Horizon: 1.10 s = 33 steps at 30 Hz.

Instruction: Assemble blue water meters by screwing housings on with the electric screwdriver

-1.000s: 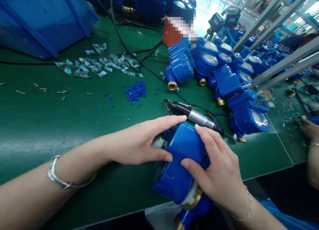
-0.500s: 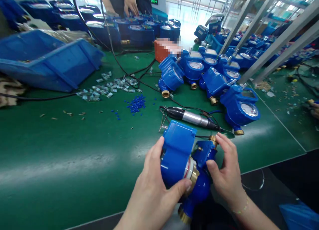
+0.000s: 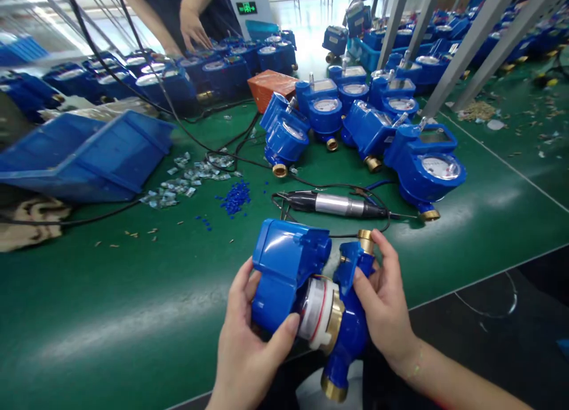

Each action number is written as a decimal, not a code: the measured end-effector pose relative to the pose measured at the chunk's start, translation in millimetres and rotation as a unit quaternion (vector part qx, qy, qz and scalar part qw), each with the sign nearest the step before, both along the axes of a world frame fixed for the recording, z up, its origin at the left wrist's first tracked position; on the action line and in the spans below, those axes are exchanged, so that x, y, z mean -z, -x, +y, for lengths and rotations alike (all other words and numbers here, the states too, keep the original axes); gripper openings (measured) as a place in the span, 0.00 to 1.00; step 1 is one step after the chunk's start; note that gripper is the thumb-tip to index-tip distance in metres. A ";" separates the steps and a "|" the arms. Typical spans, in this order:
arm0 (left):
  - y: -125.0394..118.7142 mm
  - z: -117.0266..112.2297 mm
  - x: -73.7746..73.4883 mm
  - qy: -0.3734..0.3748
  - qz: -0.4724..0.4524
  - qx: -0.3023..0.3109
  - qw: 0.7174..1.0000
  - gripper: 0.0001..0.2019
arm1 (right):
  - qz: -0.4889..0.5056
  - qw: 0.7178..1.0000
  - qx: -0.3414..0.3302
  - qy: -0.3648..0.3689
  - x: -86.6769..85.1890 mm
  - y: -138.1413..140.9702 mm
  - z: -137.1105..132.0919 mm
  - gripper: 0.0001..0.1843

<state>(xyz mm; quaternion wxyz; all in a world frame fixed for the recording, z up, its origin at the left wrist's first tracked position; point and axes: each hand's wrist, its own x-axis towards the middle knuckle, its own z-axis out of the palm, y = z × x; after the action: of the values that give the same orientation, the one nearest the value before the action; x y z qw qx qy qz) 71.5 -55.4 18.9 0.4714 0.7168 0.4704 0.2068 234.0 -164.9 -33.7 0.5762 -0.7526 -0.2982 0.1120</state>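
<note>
My left hand (image 3: 255,333) is wrapped round a blue plastic meter cover (image 3: 284,268), its thumb along the lower edge. My right hand (image 3: 386,303) grips a blue water meter body (image 3: 353,321), fingers near its upper brass threaded end. Between the two parts shows a clear register with a white ring (image 3: 320,312) and a red line, seated on a brass collar. Cover and body are tilted and partly apart, with a thin wire between them. Just beyond lies an electric screwdriver (image 3: 333,204) with a silver middle.
Several assembled blue water meters (image 3: 429,167) stand at the back right, by an orange box (image 3: 271,90). Small packets (image 3: 178,182), blue bits (image 3: 235,198) and a blue bin (image 3: 89,155) lie left. Cables cross the green table (image 3: 155,291). Another person's hand (image 3: 193,28) is at the back.
My left hand has drawn the cover leftward, away from the body, so more of the register and white ring shows. My right hand still holds the body. The view has shifted.
</note>
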 end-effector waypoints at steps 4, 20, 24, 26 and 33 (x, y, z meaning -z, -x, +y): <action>0.1 -0.3 6.0 0.057 -0.074 -0.049 0.994 0.44 | 0.070 0.997 0.016 -0.014 -19.3 4.8 6.0 0.29; -2.0 1.6 20.0 0.216 -0.359 -0.205 0.885 0.39 | 0.351 0.934 -0.049 -0.039 -26.6 22.5 23.8 0.29; -1.8 5.7 22.9 0.183 -0.358 -0.201 0.893 0.37 | 0.182 0.978 -0.100 0.033 -13.1 15.5 16.7 0.26; -1.8 9.0 22.7 0.150 -0.349 -0.195 0.904 0.34 | 0.113 0.986 -0.111 0.056 -8.7 13.5 14.8 0.25; 8.9 16.1 30.6 0.084 -0.268 -0.185 0.942 0.28 | 0.014 0.990 -0.120 0.069 -4.8 1.8 6.9 0.23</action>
<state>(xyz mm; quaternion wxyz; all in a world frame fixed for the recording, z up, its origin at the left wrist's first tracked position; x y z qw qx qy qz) 62.7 -39.3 -11.7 0.5920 0.4931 0.4663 0.4347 232.2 -157.9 -28.9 0.5092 -0.7479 -0.3698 0.2112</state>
